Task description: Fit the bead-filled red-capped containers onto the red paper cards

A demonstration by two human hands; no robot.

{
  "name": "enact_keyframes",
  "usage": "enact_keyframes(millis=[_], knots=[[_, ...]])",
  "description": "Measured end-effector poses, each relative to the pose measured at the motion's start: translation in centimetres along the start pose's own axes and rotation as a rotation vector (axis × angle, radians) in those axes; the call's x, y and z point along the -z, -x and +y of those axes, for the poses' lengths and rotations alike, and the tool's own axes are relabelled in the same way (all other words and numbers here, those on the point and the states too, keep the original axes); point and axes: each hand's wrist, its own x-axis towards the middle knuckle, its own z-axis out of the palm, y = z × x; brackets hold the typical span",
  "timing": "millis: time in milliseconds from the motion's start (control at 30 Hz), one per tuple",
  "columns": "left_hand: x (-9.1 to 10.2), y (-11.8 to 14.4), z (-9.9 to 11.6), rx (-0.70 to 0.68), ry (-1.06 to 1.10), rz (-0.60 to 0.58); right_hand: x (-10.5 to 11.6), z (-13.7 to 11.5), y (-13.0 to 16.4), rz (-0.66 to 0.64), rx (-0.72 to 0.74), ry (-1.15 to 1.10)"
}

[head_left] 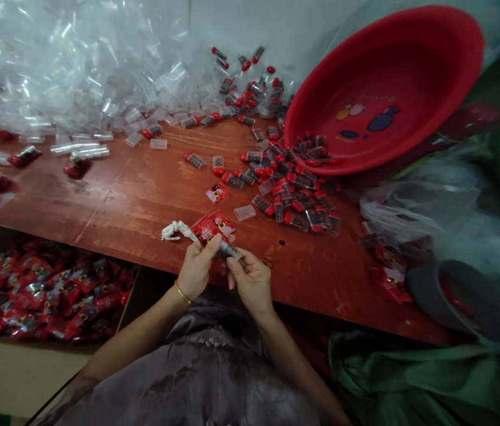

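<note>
At the near edge of the bench [143,195], a small capped vial [231,252] is gripped between the left hand [196,269] and right hand [252,281], just below a red packet [212,226].

Both forearms angle in together, left hand [196,267] and right hand [252,281] meeting near, fingers curled, fingertips pinched close.

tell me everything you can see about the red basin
The red basin is a big round tub that looks like smooth plastic, with a wide rolled rim. It is tipped on its side at the table's far right, its open mouth facing the camera. Small coloured blob shapes and faint lettering mark the inside bottom. A few red-capped tubes lie in its lower lip and spill out onto the wood. No hand touches it.
</note>
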Motion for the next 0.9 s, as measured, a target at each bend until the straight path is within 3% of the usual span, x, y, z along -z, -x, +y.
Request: enact_keyframes(millis=[133,333,500,567,667,733,800,900], knots=[[0.5,0.4,0.4,-0.024,-0.056,0.04,-0.6,-0.3,-0.6,-0.045,-0.052,-0.066],[1.0,0.7,2.5,0.058,-0.092,-0.043,-1.1,-1.2,-0.4,-0.111,-0.027,-0.024],[0.4,1.1,1.3,0.078,-0.071,0.004,-0.5,-1.0,-0.8,-0.125,-0.04,-0.043],[0.3,1.1,0.7,0.125,-0.062,-0.027,-0.6,-0.3,-1.4,-0.089,0.014,-0.015],[0.8,1.6,1.0,0.18,-0.077,-0.094,-1.3,0.4,-1.8,-0.036,0.213,0.16],[2.2,2.3,2.0,0.201,-0.13,-0.108,-1.5,0.0,-2.1,-0.077,0.375,0.365],[5.2,2.9,3.9,0.213,-0.202,-0.051,-0.4,-1.0,-2.8,-0.085,0.508,0.615],[12.5,3.8,8.0,0.091,-0.235,0.366,4.2,-2.4,-5.1,0.151,0.537,0.916]])
